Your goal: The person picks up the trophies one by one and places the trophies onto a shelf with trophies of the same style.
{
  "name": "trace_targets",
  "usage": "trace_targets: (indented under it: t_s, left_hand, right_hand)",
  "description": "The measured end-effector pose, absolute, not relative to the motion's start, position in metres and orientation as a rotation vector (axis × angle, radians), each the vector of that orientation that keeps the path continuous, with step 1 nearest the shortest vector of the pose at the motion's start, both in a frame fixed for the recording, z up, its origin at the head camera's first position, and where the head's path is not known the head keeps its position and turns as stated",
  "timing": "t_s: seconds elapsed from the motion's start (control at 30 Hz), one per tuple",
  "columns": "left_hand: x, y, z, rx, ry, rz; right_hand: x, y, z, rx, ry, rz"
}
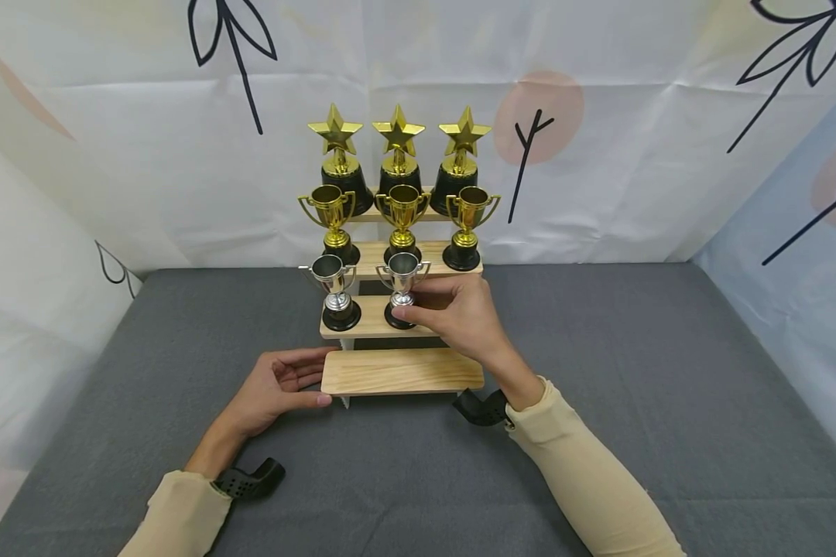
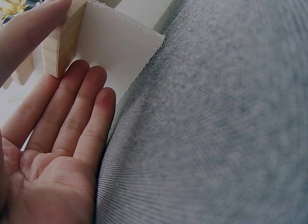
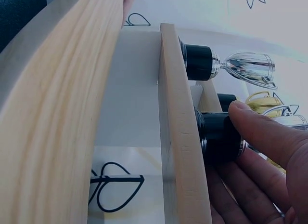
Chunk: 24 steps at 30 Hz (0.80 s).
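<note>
On the third tier of a wooden stepped stand, a silver trophy cup with a black base (image 1: 402, 280) stands in the middle. My right hand (image 1: 463, 317) pinches it low down; in the right wrist view thumb and fingers lie around its black base (image 3: 219, 137). Another silver trophy cup (image 1: 333, 290) stands to its left. At the left end of the bare lowest shelf (image 1: 400, 371), my left hand (image 1: 279, 387) touches the wood with fairly straight fingers. The left wrist view shows those fingertips by the plank end and a white side support (image 2: 118, 38).
Behind, a gold trophy cup (image 1: 402, 209) stands in a row with two like it. Gold star trophies (image 1: 399, 147) with black bases fill the top tier. A grey cloth (image 1: 634, 387) covers the table, and a white patterned backdrop (image 1: 641, 178) hangs behind.
</note>
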State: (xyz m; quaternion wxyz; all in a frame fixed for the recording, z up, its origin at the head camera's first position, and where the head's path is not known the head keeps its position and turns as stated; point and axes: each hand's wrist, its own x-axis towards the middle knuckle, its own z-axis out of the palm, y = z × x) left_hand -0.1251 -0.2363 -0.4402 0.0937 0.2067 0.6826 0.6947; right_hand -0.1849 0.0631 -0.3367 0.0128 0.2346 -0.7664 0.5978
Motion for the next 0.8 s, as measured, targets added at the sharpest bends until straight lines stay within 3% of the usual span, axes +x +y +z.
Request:
trace_targets:
  t_s: [0.8]
  left_hand:
    - [-0.1253,-0.2358,-0.4408,0.589,2.022,2.06]
  right_hand:
    - [-0.1853,0.063,-0.3396,0.72,-2.406,1.837]
